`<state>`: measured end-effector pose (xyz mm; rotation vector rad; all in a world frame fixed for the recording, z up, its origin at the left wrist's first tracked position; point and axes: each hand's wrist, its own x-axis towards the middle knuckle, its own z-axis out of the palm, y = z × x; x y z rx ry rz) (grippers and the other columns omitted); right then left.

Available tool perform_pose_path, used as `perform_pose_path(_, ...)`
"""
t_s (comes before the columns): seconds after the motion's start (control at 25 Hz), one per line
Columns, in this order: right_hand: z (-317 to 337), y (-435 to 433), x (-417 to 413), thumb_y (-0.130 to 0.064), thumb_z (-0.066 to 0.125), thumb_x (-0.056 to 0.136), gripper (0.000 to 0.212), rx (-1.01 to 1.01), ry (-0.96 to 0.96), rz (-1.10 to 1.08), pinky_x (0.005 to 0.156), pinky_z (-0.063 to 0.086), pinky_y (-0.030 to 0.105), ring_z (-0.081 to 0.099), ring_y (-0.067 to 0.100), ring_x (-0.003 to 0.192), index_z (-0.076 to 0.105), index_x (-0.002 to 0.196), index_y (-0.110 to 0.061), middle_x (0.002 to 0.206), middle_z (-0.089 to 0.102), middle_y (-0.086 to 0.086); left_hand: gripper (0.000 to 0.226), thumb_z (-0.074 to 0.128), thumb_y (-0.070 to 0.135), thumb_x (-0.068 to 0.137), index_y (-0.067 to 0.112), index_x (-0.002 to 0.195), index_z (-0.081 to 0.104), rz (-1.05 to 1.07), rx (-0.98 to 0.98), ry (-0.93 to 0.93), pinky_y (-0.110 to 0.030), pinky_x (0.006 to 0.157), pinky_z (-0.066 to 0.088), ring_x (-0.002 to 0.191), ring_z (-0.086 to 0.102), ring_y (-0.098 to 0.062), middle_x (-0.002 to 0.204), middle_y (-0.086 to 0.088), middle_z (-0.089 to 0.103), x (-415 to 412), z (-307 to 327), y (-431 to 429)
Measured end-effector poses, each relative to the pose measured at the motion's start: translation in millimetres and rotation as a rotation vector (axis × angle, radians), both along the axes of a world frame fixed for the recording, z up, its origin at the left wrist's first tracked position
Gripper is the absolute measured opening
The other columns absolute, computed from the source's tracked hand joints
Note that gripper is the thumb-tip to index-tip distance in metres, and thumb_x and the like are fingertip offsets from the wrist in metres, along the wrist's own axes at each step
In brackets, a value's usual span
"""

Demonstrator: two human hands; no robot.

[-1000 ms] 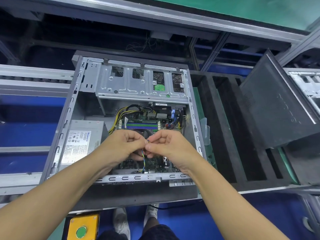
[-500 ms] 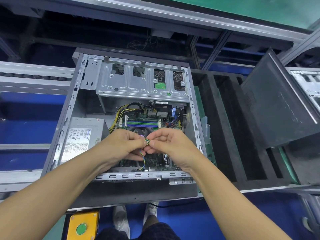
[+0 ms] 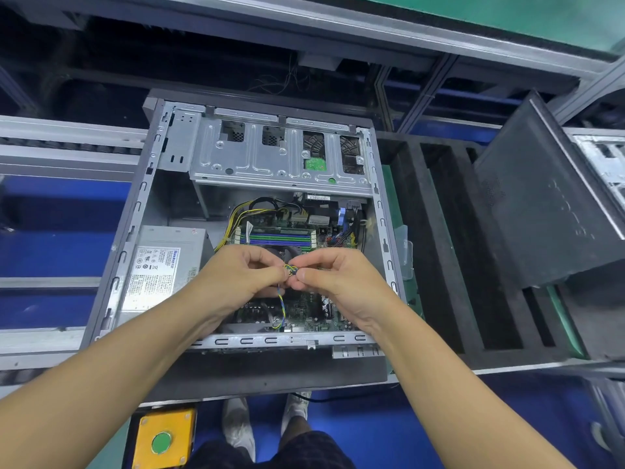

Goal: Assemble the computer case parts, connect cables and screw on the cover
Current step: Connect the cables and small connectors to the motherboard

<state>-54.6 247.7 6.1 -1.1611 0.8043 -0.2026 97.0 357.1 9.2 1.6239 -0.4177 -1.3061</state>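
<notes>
- The case (image 3: 141,198) lies open on its side on the line, with its inside facing up.
- Both hands meet over the middle of the case, above the board (image 3: 304,314).
- The left hand (image 3: 241,280) has its fingers curled; thumb and forefinger pinch a thin cable (image 3: 281,299) of blue, yellow and green wires.
- The right hand (image 3: 341,282) pinches the same cable from the other side, thumb tip against forefinger, with the other fingers curled in.
- Between the two pinches the cable forms a small bunched loop; I cannot tell whether it has a plug at its end.
- From the fingers the cable hangs down and runs to the near edge of the board, where it curls.
- A grey power supply (image 3: 162,265) sits in the left part of the case, its label facing up.
- Yellow and black wires (image 3: 236,214) arc from the power supply side to the far end of the board.
- Green and blue memory slots (image 3: 280,237) lie just beyond the hands.
- A metal drive cage (image 3: 270,164) spans the far end of the case.
- To the right of the case stands a black foam tray (image 3: 436,252) with long slots.
- A dark cover (image 3: 534,198) leans tilted over the tray's right part, apart from the case.
- A yellow box (image 3: 164,438) with a green button sits below the near edge, beside the person's shoes (image 3: 238,424).
</notes>
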Motion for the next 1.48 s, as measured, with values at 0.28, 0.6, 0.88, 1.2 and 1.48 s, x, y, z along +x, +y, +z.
perform_pose_path(0.28,3.5,-0.1,-1.1,0.014,0.057,0.094,0.021,0.063,-0.065,0.035,0.061,0.056,0.023,0.067,0.015,0.063,0.071,0.099,-0.001,0.071,0.070,0.008,0.015,0.070,0.000,0.084,0.009,0.072,0.073,-0.015,-0.009,0.094,-0.027,0.066,0.061,0.071,0.072,-0.020,0.075,-0.016,0.073,3.0,-0.6,-0.7)
perform_pose_path(0.6,2.0,0.5,-3.1,0.007,0.066,0.086,0.026,-0.042,-0.128,0.105,0.071,0.056,0.028,0.067,0.020,0.077,0.073,0.101,-0.013,0.088,0.066,0.005,0.022,0.071,-0.006,0.082,0.011,0.067,0.073,-0.017,-0.046,0.190,-0.021,0.063,0.058,0.073,0.073,-0.019,0.079,-0.017,0.073,4.8,1.0,-0.1)
perform_pose_path(0.88,-3.5,0.3,-1.7,-0.004,0.072,0.082,0.021,-0.125,-0.118,0.082,0.087,0.056,0.033,0.070,0.018,0.083,0.077,0.088,-0.024,0.094,0.075,0.002,0.025,0.071,-0.011,0.077,0.013,0.075,0.076,-0.006,-0.159,0.157,-0.020,0.063,0.057,0.069,0.071,-0.022,0.076,-0.009,0.072,4.5,6.0,7.1)
perform_pose_path(1.2,-0.3,0.1,-2.5,-0.002,0.067,0.085,0.027,-0.073,-0.257,0.083,0.080,0.055,0.030,0.065,0.015,0.081,0.077,0.096,-0.024,0.094,0.070,-0.001,0.020,0.071,-0.001,0.081,0.018,0.079,0.067,-0.194,-0.333,-0.140,-0.027,0.073,0.055,0.071,0.066,-0.020,0.076,-0.006,0.066,1.8,12.1,16.3)
perform_pose_path(1.48,-2.6,-1.6,-4.2,-0.002,0.071,0.086,0.026,-0.149,-0.294,0.031,0.084,0.058,0.034,0.070,0.015,0.083,0.076,0.097,-0.025,0.098,0.071,-0.004,0.007,0.068,0.013,0.078,0.018,0.080,0.064,-0.248,-0.363,-0.148,-0.027,0.070,0.051,0.072,0.059,-0.015,0.078,-0.002,0.062,3.0,18.6,16.1)
